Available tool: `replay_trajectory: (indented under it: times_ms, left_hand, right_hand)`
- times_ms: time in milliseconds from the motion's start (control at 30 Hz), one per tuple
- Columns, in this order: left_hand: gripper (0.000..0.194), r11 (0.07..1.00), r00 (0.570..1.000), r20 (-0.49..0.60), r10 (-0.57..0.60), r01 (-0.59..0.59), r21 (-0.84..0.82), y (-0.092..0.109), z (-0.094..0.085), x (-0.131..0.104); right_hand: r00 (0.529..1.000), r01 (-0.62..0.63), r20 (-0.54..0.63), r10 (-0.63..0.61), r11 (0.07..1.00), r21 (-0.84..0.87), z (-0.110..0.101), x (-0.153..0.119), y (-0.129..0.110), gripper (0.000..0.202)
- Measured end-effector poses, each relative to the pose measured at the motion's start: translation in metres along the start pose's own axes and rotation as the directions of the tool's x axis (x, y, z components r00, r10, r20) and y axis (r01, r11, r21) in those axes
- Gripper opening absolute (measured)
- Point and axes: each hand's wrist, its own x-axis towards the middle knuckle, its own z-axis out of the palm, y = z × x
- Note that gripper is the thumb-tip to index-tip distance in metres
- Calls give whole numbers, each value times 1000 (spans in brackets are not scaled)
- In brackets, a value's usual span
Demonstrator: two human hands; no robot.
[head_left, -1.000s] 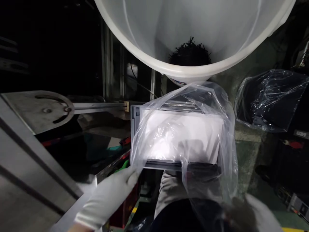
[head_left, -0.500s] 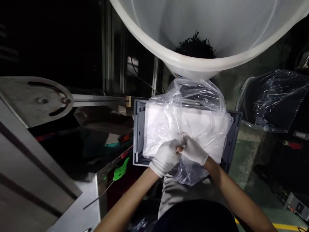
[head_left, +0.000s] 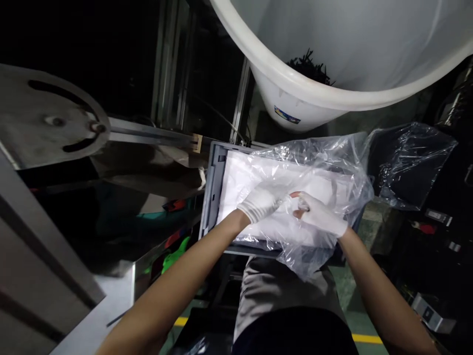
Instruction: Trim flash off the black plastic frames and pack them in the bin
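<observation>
A clear plastic bag (head_left: 306, 256) lies crumpled over white sheet material (head_left: 236, 172) in a grey crate (head_left: 212, 192). My left hand (head_left: 264, 199), in a white glove, reaches flat across the bag; its fingers are blurred and partly veiled by film. To its right, my right hand (head_left: 321, 214) curls round a fold of the bag. The right glove leaves the thumb and index fingertips bare. Both hands are over the middle of the crate, a little apart.
Beyond the crate stands a large white tub (head_left: 310, 96) with dark spiky pieces (head_left: 310, 69) inside. Another clear bag (head_left: 410, 167) covers something dark at right. A metal bracket (head_left: 55, 118) and a green-handled tool (head_left: 175, 256) are at left.
My hands have moved apart from being together at the crate's middle; the right one went rightward. The bag has spread to the right. The camera view has shifted and tilted.
</observation>
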Motion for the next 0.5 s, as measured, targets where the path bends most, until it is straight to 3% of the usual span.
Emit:
replay_trajectory:
  times_ms: [67,200,333,500]
  left_hand:
    - [25,989,998,-20,-60,57,-135,-16,8,5]
    - [20,909,995,-10,-102,89,-408,-25,21,-3]
    - [20,804,995,37,-89,94,-587,-20,28,-12]
    - [32,769,990,65,-128,140,-624,-24,26,-23]
  right_hand:
    - [993,-76,-96,73,997,-25,-21,-17,5,59]
    - [965,-76,-245,89,995,61,-42,-43,17,30]
    - [887,-57,-418,195,946,319,-17,-37,24,61]
    - [916,-94,-320,242,904,417,33,-11,25,82]
